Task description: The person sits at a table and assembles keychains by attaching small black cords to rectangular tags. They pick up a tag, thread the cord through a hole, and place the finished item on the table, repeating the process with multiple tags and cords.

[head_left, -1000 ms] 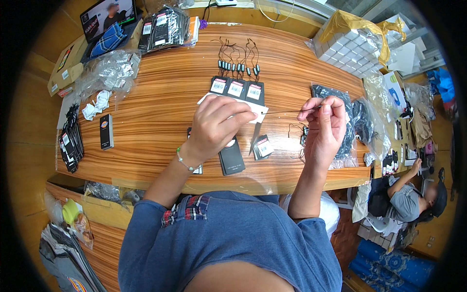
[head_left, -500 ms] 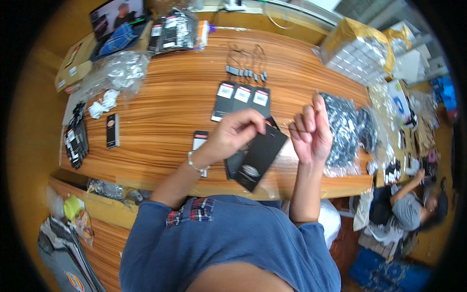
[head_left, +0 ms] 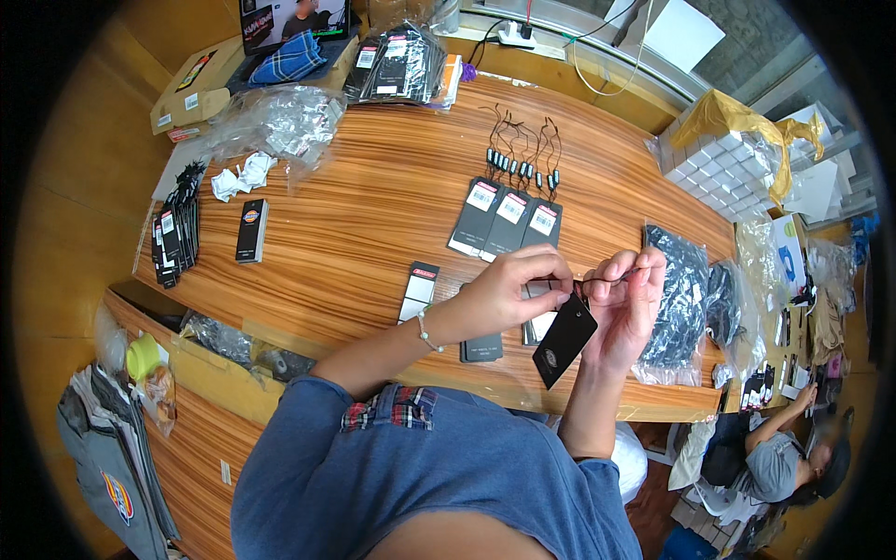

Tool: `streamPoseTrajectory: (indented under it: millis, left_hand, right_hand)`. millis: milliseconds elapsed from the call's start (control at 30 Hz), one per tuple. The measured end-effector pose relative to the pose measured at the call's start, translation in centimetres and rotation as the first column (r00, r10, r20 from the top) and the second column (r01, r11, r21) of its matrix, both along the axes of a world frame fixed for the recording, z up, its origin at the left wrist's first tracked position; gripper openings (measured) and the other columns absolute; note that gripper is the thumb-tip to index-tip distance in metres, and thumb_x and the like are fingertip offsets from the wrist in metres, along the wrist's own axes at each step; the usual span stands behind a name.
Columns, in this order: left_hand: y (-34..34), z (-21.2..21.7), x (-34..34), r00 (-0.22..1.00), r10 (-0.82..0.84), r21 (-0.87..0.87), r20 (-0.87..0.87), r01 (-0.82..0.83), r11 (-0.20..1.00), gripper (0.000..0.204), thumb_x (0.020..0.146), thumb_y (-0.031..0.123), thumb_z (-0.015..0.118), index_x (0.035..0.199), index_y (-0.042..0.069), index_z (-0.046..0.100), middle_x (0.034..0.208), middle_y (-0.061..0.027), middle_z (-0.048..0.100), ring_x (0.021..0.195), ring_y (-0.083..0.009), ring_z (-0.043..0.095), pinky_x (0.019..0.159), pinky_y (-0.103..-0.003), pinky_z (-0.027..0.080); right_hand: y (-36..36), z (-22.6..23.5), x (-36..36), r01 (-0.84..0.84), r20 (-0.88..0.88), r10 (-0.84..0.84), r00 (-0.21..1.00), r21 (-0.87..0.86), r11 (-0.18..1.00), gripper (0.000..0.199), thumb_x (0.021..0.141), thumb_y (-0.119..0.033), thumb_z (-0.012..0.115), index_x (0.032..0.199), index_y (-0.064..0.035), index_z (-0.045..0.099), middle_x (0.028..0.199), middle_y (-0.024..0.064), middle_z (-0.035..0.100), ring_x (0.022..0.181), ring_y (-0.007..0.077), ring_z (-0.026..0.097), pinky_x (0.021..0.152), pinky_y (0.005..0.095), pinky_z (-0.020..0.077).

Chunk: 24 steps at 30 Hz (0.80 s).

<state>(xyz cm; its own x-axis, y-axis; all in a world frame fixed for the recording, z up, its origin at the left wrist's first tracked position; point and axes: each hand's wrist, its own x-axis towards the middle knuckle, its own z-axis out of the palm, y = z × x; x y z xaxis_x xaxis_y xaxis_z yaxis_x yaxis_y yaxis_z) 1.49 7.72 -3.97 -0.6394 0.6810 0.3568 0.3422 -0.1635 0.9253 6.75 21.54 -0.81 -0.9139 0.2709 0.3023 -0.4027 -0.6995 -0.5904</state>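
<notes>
Lying across the upper middle of the frame, three black labelled tags sit side by side on the wood-grain surface, with looped cords strung out above them. At upper left are an open laptop, a clear plastic bag and crumpled white paper; below these, a heap of dark tags lies left of a narrow black stack. White boxes in yellow wrapping fill the upper right, and a bag of dark goods lies just beside the right hand. At centre, the left hand and its forearm partly cover a dark stack near the lower edge of the surface. Right of centre, a black hang tag hangs tilted between the hands, its upper end right at the left fingertips. The left fingers are pinched together on a dark cord there; whether they also press the tag is unclear. The cord runs rightward to the right thumb and fingers, closed on it.
</notes>
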Motion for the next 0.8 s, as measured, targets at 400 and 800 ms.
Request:
streamPoseTrajectory:
  millis: [400,800]
  left_hand:
    - [0.3,0.0,1.7,0.998,-0.064,-0.084,-0.001,0.063,0.994,0.051,0.068,0.025,0.073,0.101,0.003,0.040,0.097,-0.0113,0.046,0.091,-0.0222,0.049,0.080,-0.031,0.042]
    - [-0.8,1.6,1.0,0.996,0.062,-0.242,0.067,-0.044,0.969,0.012,0.090,0.007,0.045,0.098,0.000,0.048,0.080,-0.0080,0.057,0.074,-0.0120,0.054,0.066,-0.027,0.043]
  right_hand:
    - [-0.9,0.4,0.1,0.297,-0.015,-0.298,0.954,0.153,0.942,0.012,0.092,-0.012,0.046,0.099,-0.0044,0.041,0.088,0.0164,0.054,0.071,0.0211,0.058,0.067,0.0305,0.0497]
    - [1.7,0.7,0.5,0.335,-0.021,-0.336,0.942,0.130,0.933,0.009,0.093,-0.013,0.044,0.099,-0.0059,0.043,0.086,0.0142,0.056,0.069,0.0200,0.058,0.067,0.0302,0.0495]
